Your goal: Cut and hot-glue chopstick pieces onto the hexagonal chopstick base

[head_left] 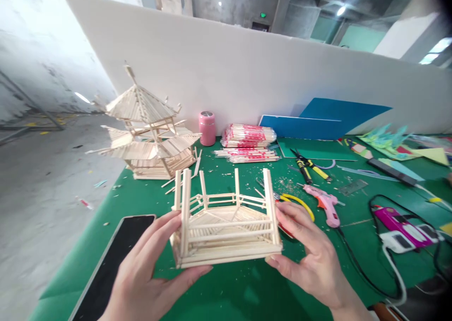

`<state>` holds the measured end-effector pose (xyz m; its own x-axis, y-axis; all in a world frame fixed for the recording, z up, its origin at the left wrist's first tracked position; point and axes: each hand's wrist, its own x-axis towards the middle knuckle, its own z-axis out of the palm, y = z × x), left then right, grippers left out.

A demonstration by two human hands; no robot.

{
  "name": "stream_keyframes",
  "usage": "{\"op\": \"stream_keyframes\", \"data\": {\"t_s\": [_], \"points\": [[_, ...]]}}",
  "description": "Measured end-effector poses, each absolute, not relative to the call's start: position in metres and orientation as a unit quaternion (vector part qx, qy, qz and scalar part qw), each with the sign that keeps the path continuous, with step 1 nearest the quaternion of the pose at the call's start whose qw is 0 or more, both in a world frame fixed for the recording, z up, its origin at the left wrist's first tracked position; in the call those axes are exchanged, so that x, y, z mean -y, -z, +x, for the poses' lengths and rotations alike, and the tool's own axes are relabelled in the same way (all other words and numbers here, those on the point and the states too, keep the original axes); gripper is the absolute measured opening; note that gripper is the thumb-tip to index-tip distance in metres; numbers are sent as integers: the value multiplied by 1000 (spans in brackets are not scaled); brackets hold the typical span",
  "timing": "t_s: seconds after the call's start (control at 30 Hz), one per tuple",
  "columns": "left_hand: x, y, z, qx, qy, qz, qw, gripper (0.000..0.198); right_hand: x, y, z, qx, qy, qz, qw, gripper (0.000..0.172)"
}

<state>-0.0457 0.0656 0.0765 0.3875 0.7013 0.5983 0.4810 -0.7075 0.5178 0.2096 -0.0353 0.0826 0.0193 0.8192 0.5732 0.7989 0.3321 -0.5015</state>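
Between my two hands is a small pavilion frame (229,252) made of pale wooden sticks, with upright posts, low railings and a slatted floor. My left hand (151,260) grips its left corner, thumb along the bottom edge and fingers against the post. At the right corner my right hand (307,250) closes on it the same way, thumb low and fingers by the post. Its near side faces me, slightly tilted, above the green table (243,292). Behind it on the left stands a two-roofed stick pavilion (141,123).
Bagged stick bundles (247,137) and a pink flask (206,129) stand at the back. On the right lie a pink glue gun (323,203), yellow-handled pliers (310,168) and a purple power strip (399,224) with cables. A dark tablet-like slab (116,264) lies left, near the table edge.
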Motion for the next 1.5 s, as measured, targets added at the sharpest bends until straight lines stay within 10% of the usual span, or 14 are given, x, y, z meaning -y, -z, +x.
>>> {"op": "stream_keyframes", "data": {"t_s": [1.5], "points": [[-60, -82, -43, -347, -400, 840, 115, 52, 33, -82, 207, 692, -55, -572, 436, 62]]}}
